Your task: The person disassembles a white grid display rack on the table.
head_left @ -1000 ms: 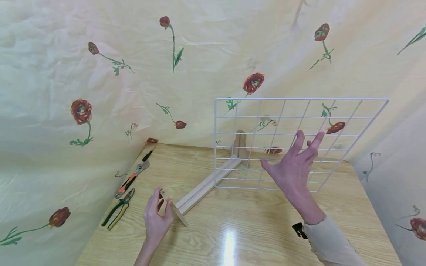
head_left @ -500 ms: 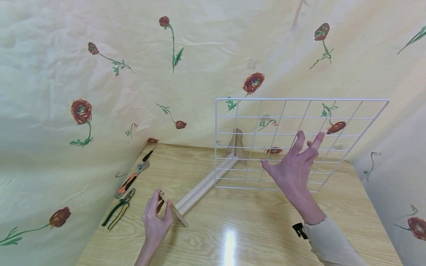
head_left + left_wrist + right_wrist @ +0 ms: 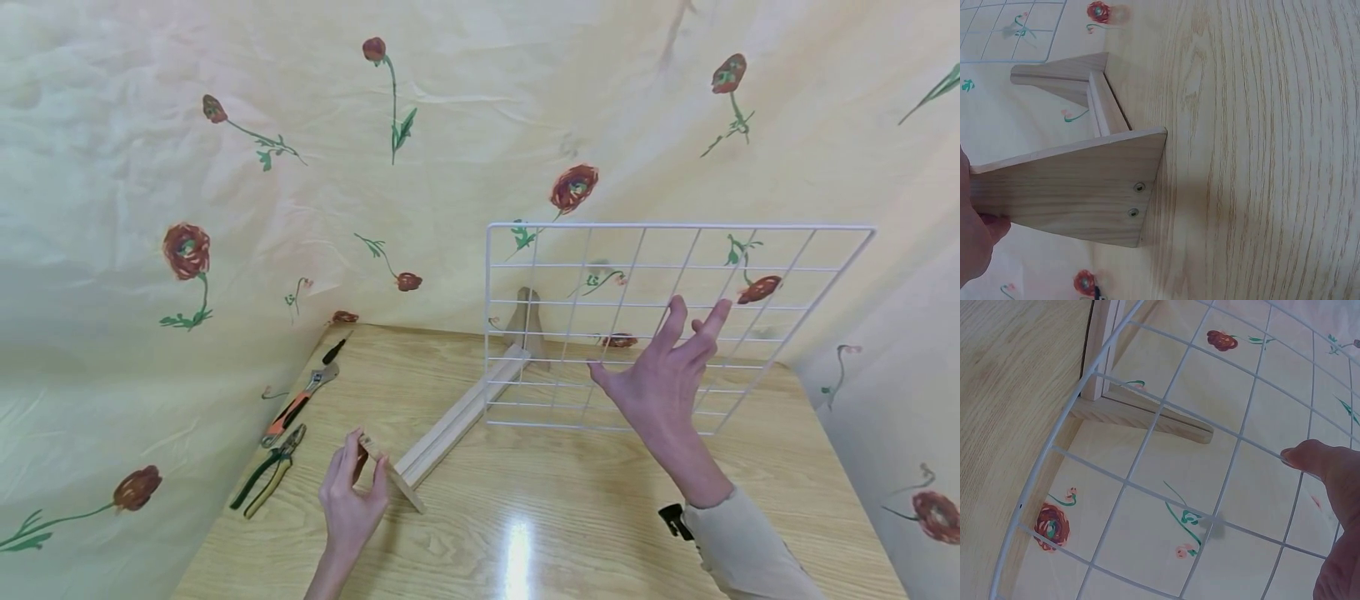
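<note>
Nearest, the left hand point(image 3: 351, 500) pinches the wooden stand's point(image 3: 450, 425) near foot point(image 3: 1079, 197); only the left wrist view shows two screws there. Beyond the stand, the right hand point(image 3: 663, 383), fingers spread, holds the upright wire grid point(image 3: 645, 250), a fingertip point(image 3: 1310, 456) touching wire. Pliers point(image 3: 266, 475) lie left of the stand, by the table edge.

The wooden stand point(image 3: 457, 417) has swung slightly left — its far foot point(image 3: 527, 327) shifted.
</note>
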### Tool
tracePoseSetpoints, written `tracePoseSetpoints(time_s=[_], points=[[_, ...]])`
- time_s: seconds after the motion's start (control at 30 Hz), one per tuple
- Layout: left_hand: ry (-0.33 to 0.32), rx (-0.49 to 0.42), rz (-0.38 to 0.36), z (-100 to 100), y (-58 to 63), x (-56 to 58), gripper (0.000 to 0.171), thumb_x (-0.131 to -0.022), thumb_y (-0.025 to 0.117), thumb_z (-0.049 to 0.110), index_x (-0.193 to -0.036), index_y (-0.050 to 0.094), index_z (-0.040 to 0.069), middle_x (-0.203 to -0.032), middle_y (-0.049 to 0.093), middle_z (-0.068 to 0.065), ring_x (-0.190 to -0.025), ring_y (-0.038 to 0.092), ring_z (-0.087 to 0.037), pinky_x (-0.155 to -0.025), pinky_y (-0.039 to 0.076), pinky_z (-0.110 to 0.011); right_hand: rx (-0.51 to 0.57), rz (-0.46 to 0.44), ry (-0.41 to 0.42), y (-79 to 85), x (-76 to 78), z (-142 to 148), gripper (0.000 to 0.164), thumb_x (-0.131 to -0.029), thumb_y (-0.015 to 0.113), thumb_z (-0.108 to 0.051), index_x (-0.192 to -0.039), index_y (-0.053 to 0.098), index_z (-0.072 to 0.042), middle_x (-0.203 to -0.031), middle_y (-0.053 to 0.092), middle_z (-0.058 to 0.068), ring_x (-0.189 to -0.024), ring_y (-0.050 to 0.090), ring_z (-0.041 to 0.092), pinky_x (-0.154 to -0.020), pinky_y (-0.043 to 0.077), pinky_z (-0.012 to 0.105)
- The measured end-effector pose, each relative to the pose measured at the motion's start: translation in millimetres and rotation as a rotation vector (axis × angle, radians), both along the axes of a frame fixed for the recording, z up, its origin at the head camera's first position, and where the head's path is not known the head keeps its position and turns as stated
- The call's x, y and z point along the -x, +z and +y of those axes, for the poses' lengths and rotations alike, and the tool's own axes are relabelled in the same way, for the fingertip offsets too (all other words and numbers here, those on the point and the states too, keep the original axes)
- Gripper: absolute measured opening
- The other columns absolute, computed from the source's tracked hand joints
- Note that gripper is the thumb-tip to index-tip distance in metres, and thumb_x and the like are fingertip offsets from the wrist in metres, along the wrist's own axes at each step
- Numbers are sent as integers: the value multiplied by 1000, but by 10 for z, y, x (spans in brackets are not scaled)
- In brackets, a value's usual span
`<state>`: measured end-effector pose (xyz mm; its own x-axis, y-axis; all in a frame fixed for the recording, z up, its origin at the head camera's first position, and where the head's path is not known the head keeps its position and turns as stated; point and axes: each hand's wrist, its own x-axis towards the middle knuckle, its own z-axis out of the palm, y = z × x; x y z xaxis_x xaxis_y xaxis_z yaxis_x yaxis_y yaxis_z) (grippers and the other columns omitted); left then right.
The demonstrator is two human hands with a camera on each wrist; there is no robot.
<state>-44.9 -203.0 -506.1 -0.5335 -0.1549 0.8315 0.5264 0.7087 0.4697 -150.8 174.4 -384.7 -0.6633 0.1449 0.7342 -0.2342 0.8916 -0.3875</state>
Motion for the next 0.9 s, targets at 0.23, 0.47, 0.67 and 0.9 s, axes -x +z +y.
tracePoseSetpoints(time_s=[0.23, 0.47, 0.67, 0.9], points=[[25, 15, 19, 4, 0, -26, 47, -80, 73, 7, -124, 63, -10, -88, 66, -20, -71, 66, -30, -63, 56, -15, 9, 2, 7, 1, -11, -13, 131, -52, 99, -29, -148, 15, -3, -155, -7, 35, -120, 31, 54, -75, 44, 68], [40, 10, 30, 12, -2, -38, 46, -83, 71, 12, -121, 63, -12, -91, 67, -22, -74, 68, -33, -64, 61, -28, 6, 3, 0, 1, -17, -19, 130, -52, 99, -29, -148, 15, -3, -154, -6, 36, -121, 31, 54, -73, 45, 68], [61, 21, 38, 15, -14, -51, 46, -84, 70, 13, -122, 63, -11, -85, 66, -19, -67, 64, -28, -55, 55, -21, -6, 21, -1, -13, -16, -9, 130, -51, 100, -28, -147, 16, -2, -154, -5, 36, -118, 32, 55, -67, 46, 66], [96, 37, 45, 24, -18, -69, 44, -89, 68, 19, -121, 63, -11, -84, 65, -19, -66, 62, -27, -53, 55, -25, -24, 38, -8, -29, -14, -1, 132, -48, 100, -29, -147, 17, -1, -154, -4, 36, -116, 33, 55, -64, 46, 65]])
